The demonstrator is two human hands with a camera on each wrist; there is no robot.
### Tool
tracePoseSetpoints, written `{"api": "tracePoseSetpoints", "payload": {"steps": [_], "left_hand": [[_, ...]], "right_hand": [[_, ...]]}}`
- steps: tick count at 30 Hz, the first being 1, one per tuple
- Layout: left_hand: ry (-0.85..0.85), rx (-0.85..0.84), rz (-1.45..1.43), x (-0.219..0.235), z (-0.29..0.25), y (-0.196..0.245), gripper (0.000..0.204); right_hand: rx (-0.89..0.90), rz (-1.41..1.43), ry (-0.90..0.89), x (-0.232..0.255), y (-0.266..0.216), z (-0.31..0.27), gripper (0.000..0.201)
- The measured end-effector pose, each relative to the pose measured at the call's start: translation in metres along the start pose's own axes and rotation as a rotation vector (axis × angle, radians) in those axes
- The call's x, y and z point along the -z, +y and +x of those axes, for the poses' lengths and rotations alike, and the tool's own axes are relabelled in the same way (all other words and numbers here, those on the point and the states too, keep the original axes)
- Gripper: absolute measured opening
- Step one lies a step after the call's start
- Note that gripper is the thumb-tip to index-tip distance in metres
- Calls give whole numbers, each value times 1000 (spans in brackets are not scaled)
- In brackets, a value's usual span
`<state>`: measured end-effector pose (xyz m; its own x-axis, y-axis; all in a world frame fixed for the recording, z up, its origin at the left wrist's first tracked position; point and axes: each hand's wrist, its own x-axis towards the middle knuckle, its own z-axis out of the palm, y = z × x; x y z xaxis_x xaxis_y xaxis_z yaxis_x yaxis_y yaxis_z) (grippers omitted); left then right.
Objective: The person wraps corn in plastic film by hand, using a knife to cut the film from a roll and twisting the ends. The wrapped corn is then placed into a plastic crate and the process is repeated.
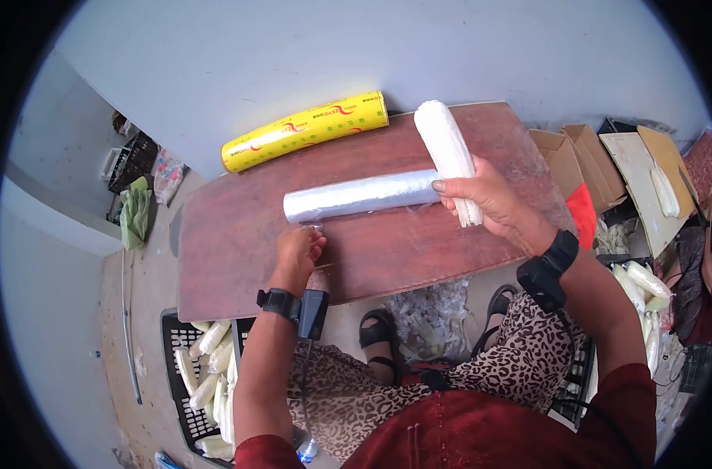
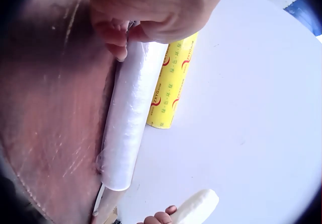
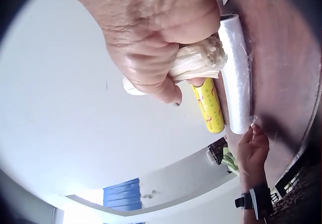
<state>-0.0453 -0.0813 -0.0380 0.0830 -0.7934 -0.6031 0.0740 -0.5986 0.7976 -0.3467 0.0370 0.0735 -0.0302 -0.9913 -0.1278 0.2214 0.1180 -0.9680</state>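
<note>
My right hand [image 1: 496, 199] grips a pale, husk-covered ear of corn [image 1: 443, 139] near its cut stalk end. The ear is tilted up above the right end of a clear cling film roll [image 1: 356, 195], which lies on the reddish-brown table [image 1: 231, 234]. At the roll's left end, my left hand [image 1: 296, 252] pinches the loose edge of the film between thumb and fingers. The left wrist view shows the left fingertips [image 2: 121, 54] right beside the roll. In the right wrist view, the frayed stalk end of the corn [image 3: 201, 58] sticks out from my palm.
A yellow printed roll [image 1: 305, 131] lies along the table's back edge by the wall. Black crates [image 1: 172, 336] with several ears of corn stand below at left and right. Cardboard boxes [image 1: 582, 160] and a red cloth [image 1: 581, 215] are right of the table. Plastic scraps [image 1: 430, 320] lie between the feet.
</note>
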Motion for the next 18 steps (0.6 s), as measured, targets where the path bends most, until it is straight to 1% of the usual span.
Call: {"api": "tracePoseSetpoints", "payload": {"steps": [2,5,8,14,18], "left_hand": [[68,-50,50,-3,2,-2,8],[103,-150,181,-5,11,-2,7],[126,-193,250,-8,12,-1,7],[39,-163,243,1,18,-1,5],[-1,-151,317,15,7,5,7]], "right_hand": [[-12,17,-9,7,5,3,45],[-49,25,8,14,11,7,44],[-69,8,37,14,13,9,44],[-72,-83,5,4,13,14,49],[-89,-147,-3,3,18,22,60]]}}
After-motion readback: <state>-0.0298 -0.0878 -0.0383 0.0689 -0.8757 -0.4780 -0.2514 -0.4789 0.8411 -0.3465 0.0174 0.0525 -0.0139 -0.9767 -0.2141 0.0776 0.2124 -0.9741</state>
